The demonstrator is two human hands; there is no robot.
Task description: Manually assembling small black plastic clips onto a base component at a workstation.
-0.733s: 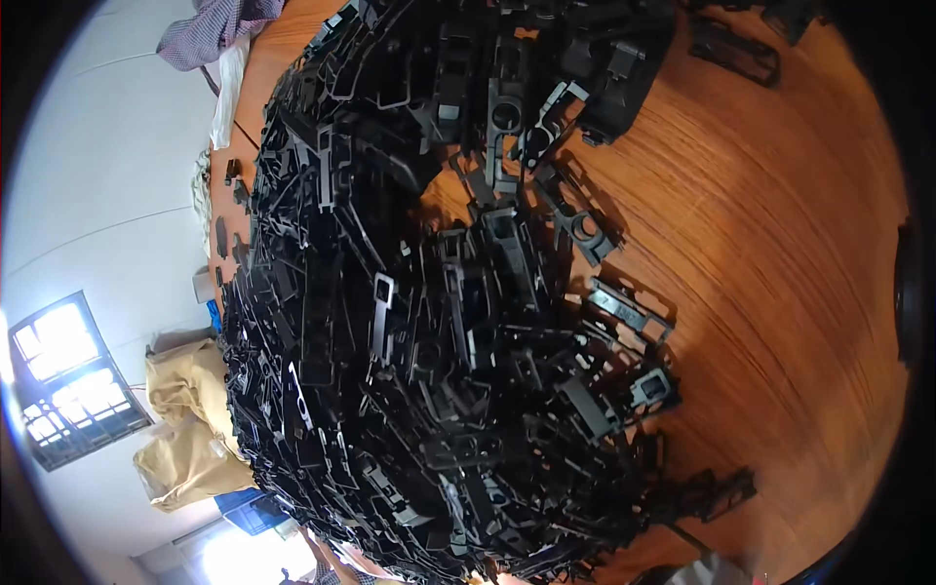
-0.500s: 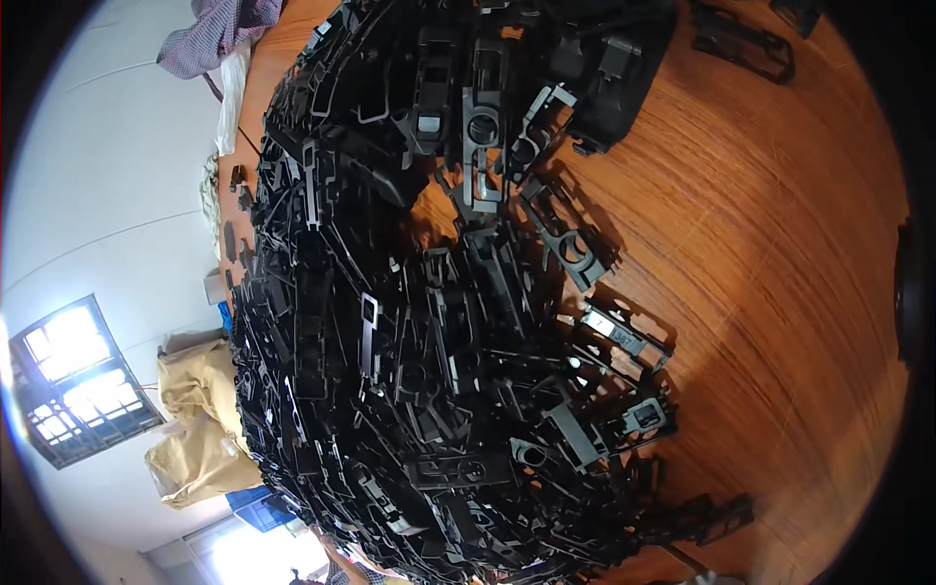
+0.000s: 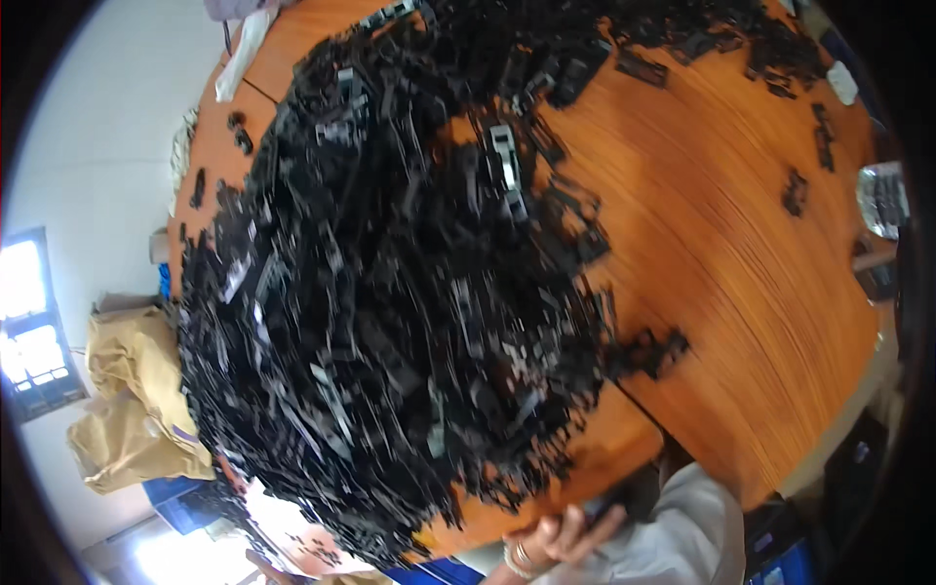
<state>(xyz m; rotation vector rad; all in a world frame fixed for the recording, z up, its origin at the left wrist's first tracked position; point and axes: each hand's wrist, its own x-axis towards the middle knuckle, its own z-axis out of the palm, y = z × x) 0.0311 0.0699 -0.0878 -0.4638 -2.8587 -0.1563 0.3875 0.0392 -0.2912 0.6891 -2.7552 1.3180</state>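
Observation:
Neither of my hands can be made out in the picture. A large heap of black plastic frame-like parts (image 3: pixel 390 292) covers the middle of the wooden table (image 3: pixel 721 244). A few pieces catch the light and look paler, such as a slim grey-white part (image 3: pixel 504 156) at the heap's right side. At the lower edge shows a hand with a bracelet (image 3: pixel 561 536), beside a white sleeve (image 3: pixel 692 522). It appears to be another person's. Its fingers are bent near something dark, and blur hides whether it holds anything.
More black parts (image 3: pixel 682 29) spread along the far right. Single pieces (image 3: pixel 795 192) lie apart on the right. A clear container (image 3: pixel 882 200) stands by the right rim. Brown paper sacks (image 3: pixel 136 390) and a blue crate (image 3: pixel 175 502) are at the left, below a barred window (image 3: pixel 39 331).
The view has shifted, so the heap appears farther off and more tabletop shows on the right. The white sleeve and the hand with a bracelet have come into view at the lower edge.

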